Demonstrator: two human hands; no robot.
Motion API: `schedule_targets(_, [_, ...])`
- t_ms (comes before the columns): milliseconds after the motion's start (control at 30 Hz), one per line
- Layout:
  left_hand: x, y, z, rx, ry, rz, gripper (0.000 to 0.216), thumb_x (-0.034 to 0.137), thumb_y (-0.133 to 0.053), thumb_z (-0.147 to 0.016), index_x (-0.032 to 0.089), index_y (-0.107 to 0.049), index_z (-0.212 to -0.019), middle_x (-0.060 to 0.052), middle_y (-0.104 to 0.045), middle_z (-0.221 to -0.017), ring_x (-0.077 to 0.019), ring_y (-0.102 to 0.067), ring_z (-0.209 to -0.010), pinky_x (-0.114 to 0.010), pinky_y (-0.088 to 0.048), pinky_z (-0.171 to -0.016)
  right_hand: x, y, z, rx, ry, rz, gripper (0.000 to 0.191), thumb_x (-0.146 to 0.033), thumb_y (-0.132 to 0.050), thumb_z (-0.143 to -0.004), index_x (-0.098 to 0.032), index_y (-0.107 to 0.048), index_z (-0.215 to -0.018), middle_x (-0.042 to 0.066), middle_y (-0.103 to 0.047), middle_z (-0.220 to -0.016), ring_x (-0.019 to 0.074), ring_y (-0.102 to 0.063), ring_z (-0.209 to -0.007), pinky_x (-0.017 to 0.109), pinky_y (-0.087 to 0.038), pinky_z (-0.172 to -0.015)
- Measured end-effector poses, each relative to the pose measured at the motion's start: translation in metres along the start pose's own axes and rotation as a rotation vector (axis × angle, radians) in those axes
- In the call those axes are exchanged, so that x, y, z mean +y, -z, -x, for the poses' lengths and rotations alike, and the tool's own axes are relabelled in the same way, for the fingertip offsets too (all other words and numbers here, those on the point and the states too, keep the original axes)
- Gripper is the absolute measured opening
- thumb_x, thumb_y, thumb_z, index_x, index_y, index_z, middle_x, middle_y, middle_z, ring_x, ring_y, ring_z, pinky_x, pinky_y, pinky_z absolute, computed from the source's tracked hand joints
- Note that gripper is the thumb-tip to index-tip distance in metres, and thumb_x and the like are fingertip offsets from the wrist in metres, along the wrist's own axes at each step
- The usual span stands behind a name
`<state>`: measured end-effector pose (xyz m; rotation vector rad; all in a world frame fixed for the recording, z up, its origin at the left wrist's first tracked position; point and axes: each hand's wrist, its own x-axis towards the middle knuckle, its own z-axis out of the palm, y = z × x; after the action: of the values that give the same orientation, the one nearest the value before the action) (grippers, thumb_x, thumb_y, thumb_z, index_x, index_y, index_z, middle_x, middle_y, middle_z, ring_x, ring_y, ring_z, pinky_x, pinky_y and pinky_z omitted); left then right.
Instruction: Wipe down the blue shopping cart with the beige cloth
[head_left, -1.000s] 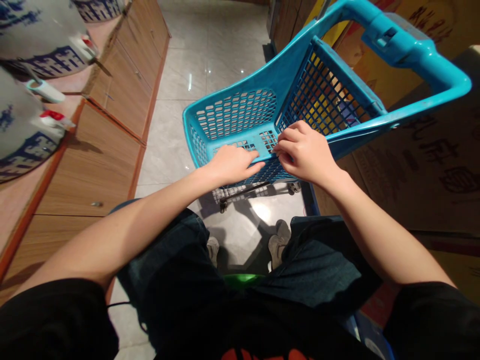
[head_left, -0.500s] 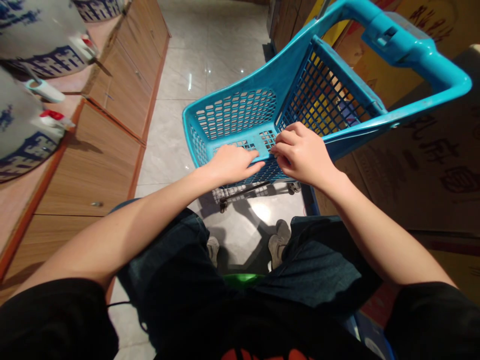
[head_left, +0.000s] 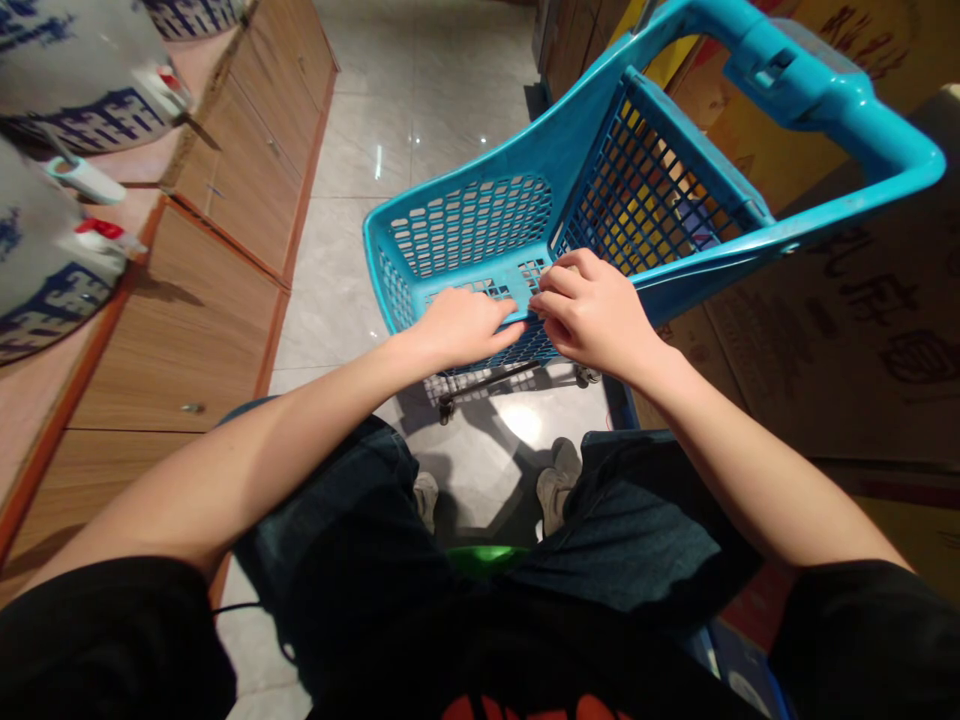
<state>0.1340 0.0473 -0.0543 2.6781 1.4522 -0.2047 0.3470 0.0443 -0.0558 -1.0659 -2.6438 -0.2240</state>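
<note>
A blue plastic shopping cart (head_left: 480,195) stands in front of me, its basket side towards my knees. My left hand (head_left: 457,325) is draped over the near rim, fingers on the basket side and thumb on the outer side, so the rim lies in its grasp. Close to its right, my right hand (head_left: 592,305) is closed at the same rim with bent fingers; the palm side is hidden. A small gap separates the two hands. Through the part of the basket that shows I see the holed bottom and walls.
Wooden cabinets (head_left: 202,300) line the left, with big white-and-blue jars (head_left: 45,270) on top. Stacked cardboard boxes (head_left: 847,330) stand on the right. The cart's wheels rest on a glossy tiled floor (head_left: 360,130). A green seat edge (head_left: 487,560) shows between my legs.
My right hand has shifted slightly left along the rim, nearer to my left hand. My left hand and the cart have barely moved.
</note>
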Motion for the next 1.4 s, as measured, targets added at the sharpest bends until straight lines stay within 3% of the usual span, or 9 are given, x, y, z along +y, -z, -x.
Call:
schedule_targets(333, [0.0,0.001,0.001,-0.002,0.004,-0.007,0.061,0.059,-0.033,-0.111,0.02,-0.077,-0.13,-0.015,-0.084,-0.116,-0.0374,-0.08,-0.108,-0.041,-0.056,-0.083,0.012,0.002,0.002,0.024,-0.042,-0.061,0.033,-0.012,-0.057,-0.085,-0.022,-0.082,-0.102,0.012,-0.071,-0.104,0.0342,-0.056,-0.112,0.05,-0.049,-0.087])
schedule_targets(667, [0.0,0.001,0.001,0.006,0.002,0.009,0.056,0.054,-0.035,-0.11,0.022,-0.077,-0.131,-0.014,-0.084,-0.116,-0.0353,-0.08,-0.107,-0.039,-0.056,-0.082,-0.002,0.005,0.0,-0.018,0.019,0.017,0.026,-0.012,-0.055,-0.093,-0.021,-0.079,-0.101,0.013,-0.073,-0.11,0.0343,-0.058,-0.119,0.046,-0.047,-0.086])
schedule_targets(867, [0.0,0.001,0.001,0.003,0.007,0.007,0.062,0.059,-0.034,-0.111,0.019,-0.078,-0.13,-0.016,-0.084,-0.115,-0.0368,-0.08,-0.106,-0.041,-0.056,-0.083,0.014,0.006,0.002,0.02,-0.085,0.003,0.029,-0.014,-0.057,-0.089,-0.022,-0.082,-0.1,0.013,-0.071,-0.099,0.0352,-0.059,-0.11,0.05,-0.05,-0.084])
schedule_targets(1100, [0.0,0.002,0.001,-0.007,0.006,-0.001,0.056,0.052,-0.037,-0.11,0.02,-0.077,-0.132,-0.016,-0.084,-0.119,-0.0369,-0.08,-0.109,-0.041,-0.056,-0.086,-0.013,0.004,0.001,-0.008,0.014,-0.037,0.03,-0.009,-0.059,-0.094,-0.023,-0.079,-0.113,0.011,-0.075,-0.117,0.0323,-0.058,-0.126,0.047,-0.053,-0.099])
schedule_targets(1200, [0.0,0.002,0.001,-0.01,0.004,0.008,0.058,0.054,-0.035,-0.111,0.02,-0.077,-0.132,-0.016,-0.084,-0.118,-0.038,-0.08,-0.109,-0.041,-0.056,-0.084,-0.003,0.007,0.003,0.001,0.032,-0.073,0.032,-0.011,-0.057,-0.094,-0.023,-0.081,-0.111,0.012,-0.076,-0.115,0.0328,-0.06,-0.122,0.049,-0.055,-0.097])
schedule_targets(1400, [0.003,0.004,0.002,-0.017,0.024,0.011,0.062,0.059,-0.034,-0.111,0.02,-0.078,-0.13,-0.016,-0.084,-0.116,-0.0359,-0.08,-0.107,-0.039,-0.055,-0.083,0.02,0.009,0.009,0.06,-0.109,-0.015,0.032,-0.013,-0.058,-0.089,-0.024,-0.085,-0.101,0.012,-0.073,-0.095,0.0366,-0.061,-0.11,0.054,-0.054,-0.086])
